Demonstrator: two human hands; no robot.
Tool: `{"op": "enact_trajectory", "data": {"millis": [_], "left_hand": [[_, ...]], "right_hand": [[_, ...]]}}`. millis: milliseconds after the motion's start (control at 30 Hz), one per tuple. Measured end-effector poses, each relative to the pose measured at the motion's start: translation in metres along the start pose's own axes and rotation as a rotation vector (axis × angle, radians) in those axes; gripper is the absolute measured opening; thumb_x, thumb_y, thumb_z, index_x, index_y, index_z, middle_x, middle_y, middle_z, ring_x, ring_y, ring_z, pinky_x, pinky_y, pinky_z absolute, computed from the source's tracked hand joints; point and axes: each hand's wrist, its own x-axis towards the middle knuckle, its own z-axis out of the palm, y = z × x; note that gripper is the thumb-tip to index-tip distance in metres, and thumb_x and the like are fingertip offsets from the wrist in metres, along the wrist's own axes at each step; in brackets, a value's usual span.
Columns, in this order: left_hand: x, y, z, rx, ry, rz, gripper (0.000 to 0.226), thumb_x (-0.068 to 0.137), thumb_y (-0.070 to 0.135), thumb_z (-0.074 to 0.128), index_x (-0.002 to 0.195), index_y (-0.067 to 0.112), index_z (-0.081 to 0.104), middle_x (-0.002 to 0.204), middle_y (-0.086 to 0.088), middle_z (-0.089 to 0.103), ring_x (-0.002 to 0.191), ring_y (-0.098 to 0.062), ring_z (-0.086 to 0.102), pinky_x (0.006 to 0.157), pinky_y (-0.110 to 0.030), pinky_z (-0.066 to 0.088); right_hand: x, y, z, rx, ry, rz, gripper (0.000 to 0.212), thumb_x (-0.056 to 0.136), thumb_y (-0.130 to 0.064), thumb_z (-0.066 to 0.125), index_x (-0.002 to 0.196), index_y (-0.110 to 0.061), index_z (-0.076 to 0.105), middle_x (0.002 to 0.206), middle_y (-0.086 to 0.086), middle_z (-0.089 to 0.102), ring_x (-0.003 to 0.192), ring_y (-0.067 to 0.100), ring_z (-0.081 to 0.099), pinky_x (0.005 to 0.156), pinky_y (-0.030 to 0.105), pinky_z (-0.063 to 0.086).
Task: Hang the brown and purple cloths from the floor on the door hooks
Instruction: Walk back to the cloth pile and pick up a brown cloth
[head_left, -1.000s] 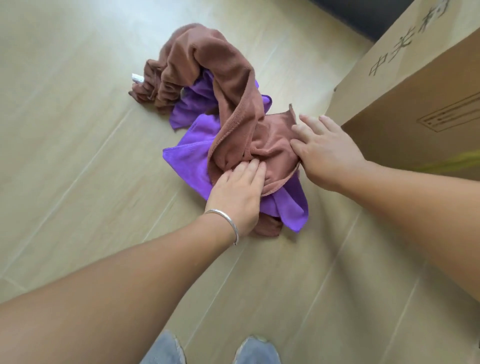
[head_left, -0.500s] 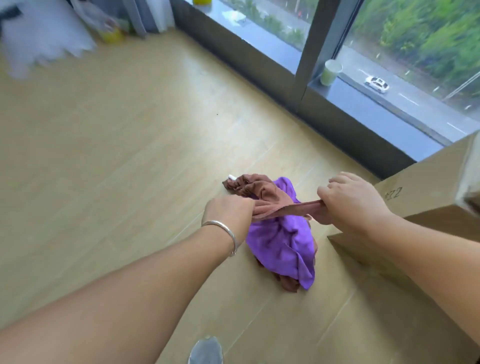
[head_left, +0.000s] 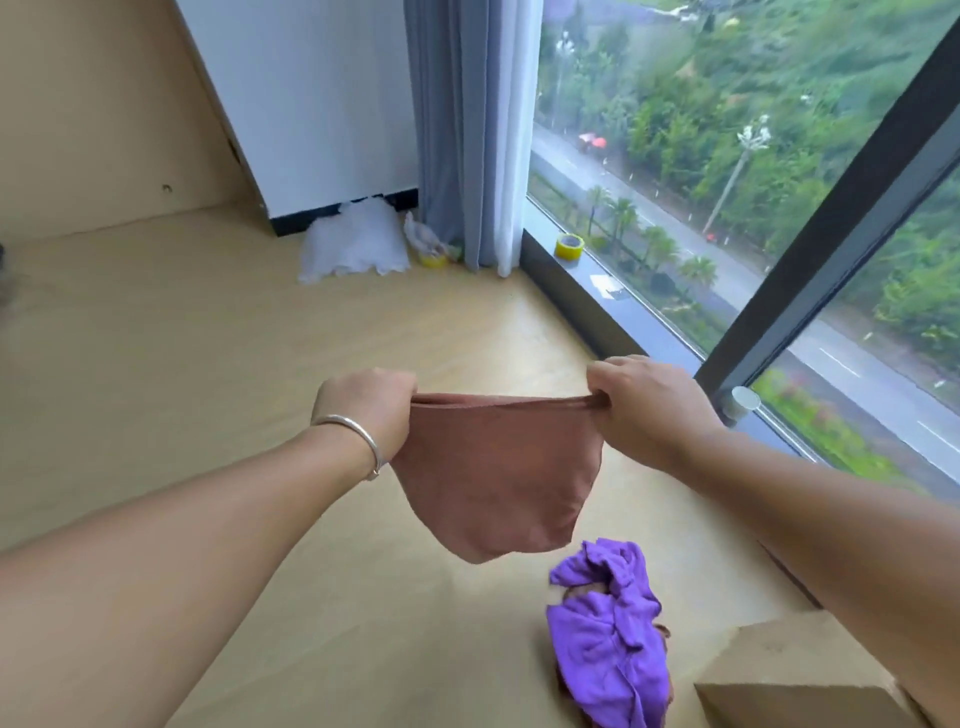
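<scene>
Left hand (head_left: 371, 410), right hand (head_left: 649, 410) pinch brown cloth (head_left: 493, 478) stretched above floor; purple cloth (head_left: 613, 639) crumpled below.

pale wood floor (head_left: 208, 338) under crumpled purple cloth (head_left: 613, 639), cardboard box (head_left: 789, 680), white bag (head_left: 353, 244)

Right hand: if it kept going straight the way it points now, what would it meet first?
Probably the left hand: the right hand, gripping the brown cloth, points leftward along its taut top edge. Depth is uncertain.
</scene>
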Motion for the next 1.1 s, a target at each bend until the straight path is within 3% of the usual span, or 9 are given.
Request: {"op": "enact_trajectory", "data": {"millis": [100,200,333,433,533,667,767,933,1100], "left_hand": [[-0.021,-0.070,-0.030,-0.057,0.046,-0.107,0.033,0.080,0.004,0.040,0.100,0.027,0.055,0.102,0.003,0.064,0.092,-0.026,0.062,0.069,-0.030,0.041],[-0.052,-0.138,-0.040,-0.103,0.106,-0.196,0.037,0.077,0.003,0.039,0.101,0.028,0.052,0.101,0.004,0.063,0.089,-0.026,0.060,0.068,-0.030,0.041],[-0.105,-0.223,-0.012,-0.107,0.074,-0.278,0.040,0.078,0.005,0.042,0.105,0.030,0.058,0.103,0.007,0.064,0.094,-0.025,0.061,0.069,-0.030,0.042],[-0.148,-0.267,0.030,-0.111,-0.032,-0.312,0.039,0.081,0.007,0.042,0.106,0.031,0.058,0.103,0.009,0.062,0.095,-0.023,0.061,0.068,-0.030,0.042],[-0.194,-0.295,0.079,-0.119,-0.160,-0.335,0.039,0.080,0.006,0.041,0.105,0.031,0.057,0.102,0.009,0.061,0.095,-0.020,0.060,0.067,-0.029,0.041],[-0.257,-0.321,0.142,-0.166,-0.354,-0.345,0.044,0.081,0.006,0.038,0.114,0.029,0.057,0.114,0.008,0.060,0.107,-0.021,0.059,0.078,-0.032,0.047],[-0.295,-0.332,0.182,-0.207,-0.498,-0.330,0.043,0.083,0.005,0.037,0.116,0.026,0.056,0.119,0.004,0.058,0.110,-0.023,0.057,0.082,-0.034,0.047],[-0.350,-0.337,0.240,-0.247,-0.695,-0.282,0.043,0.086,0.008,0.037,0.122,0.023,0.055,0.126,0.002,0.056,0.116,-0.024,0.054,0.087,-0.035,0.046],[-0.397,-0.326,0.286,-0.282,-0.885,-0.265,0.045,0.085,0.011,0.042,0.124,0.027,0.057,0.126,0.002,0.059,0.114,-0.024,0.057,0.092,-0.034,0.047]], "right_hand": [[0.035,-0.056,-0.032,0.034,-0.020,-0.105,0.017,0.079,-0.009,0.053,0.079,-0.021,0.041,0.067,-0.006,0.046,0.073,0.025,0.050,0.050,0.030,0.031],[0.058,-0.117,-0.046,-0.032,-0.036,-0.216,0.017,0.078,-0.005,0.048,0.085,-0.019,0.040,0.061,-0.006,0.041,0.064,0.028,0.047,0.047,0.030,0.020],[0.068,-0.201,-0.024,-0.115,-0.082,-0.365,0.022,0.078,-0.005,0.047,0.090,-0.020,0.036,0.072,-0.005,0.052,0.068,0.024,0.051,0.061,0.031,0.030],[0.055,-0.261,0.014,-0.115,-0.187,-0.453,0.027,0.080,-0.012,0.054,0.094,-0.023,0.034,0.082,-0.006,0.056,0.080,0.021,0.059,0.068,0.030,0.034],[0.027,-0.316,0.056,-0.066,-0.310,-0.450,0.012,0.093,-0.025,0.048,0.103,-0.023,0.045,0.096,-0.003,0.058,0.090,0.022,0.058,0.068,0.030,0.034],[-0.020,-0.379,0.107,-0.052,-0.566,-0.356,0.034,0.086,0.001,0.043,0.113,-0.017,0.054,0.099,0.001,0.049,0.101,0.025,0.056,0.068,0.031,0.037],[-0.050,-0.412,0.133,-0.076,-0.713,-0.313,0.038,0.085,0.002,0.042,0.117,-0.015,0.055,0.093,-0.001,0.036,0.106,0.025,0.056,0.071,0.030,0.038],[-0.093,-0.445,0.170,-0.140,-0.868,-0.273,0.037,0.090,-0.002,0.041,0.119,-0.017,0.057,0.118,0.003,0.055,0.110,0.023,0.056,0.082,0.031,0.045],[-0.127,-0.449,0.201,-0.213,-1.022,-0.293,0.039,0.087,0.001,0.039,0.116,-0.015,0.059,0.115,0.005,0.061,0.108,0.026,0.058,0.081,0.032,0.046]]}}
